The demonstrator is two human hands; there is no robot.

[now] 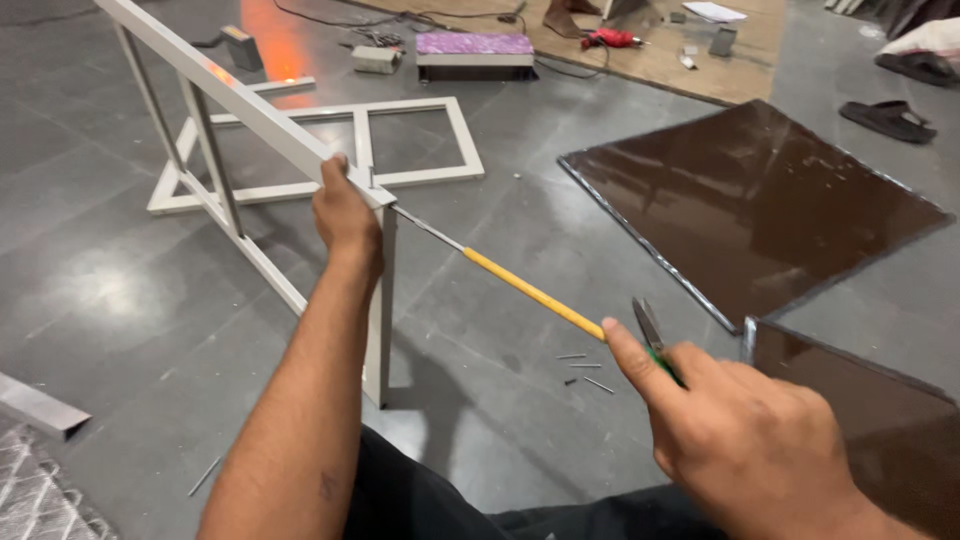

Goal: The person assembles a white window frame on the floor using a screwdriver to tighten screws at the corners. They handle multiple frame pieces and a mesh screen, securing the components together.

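My left hand grips the top corner of a white metal frame that stands upright on the grey floor. My right hand holds a long tool with a yellow shaft; its thin metal tip reaches the frame's corner just right of my left hand. The same hand also holds a small green-handled pair of pliers, whose jaws stick up by my forefinger.
A second white frame lies flat behind. Two dark brown glass panes lie at right. Loose screws lie on the floor below the tool. A red drill, sandals and a metal channel piece lie around.
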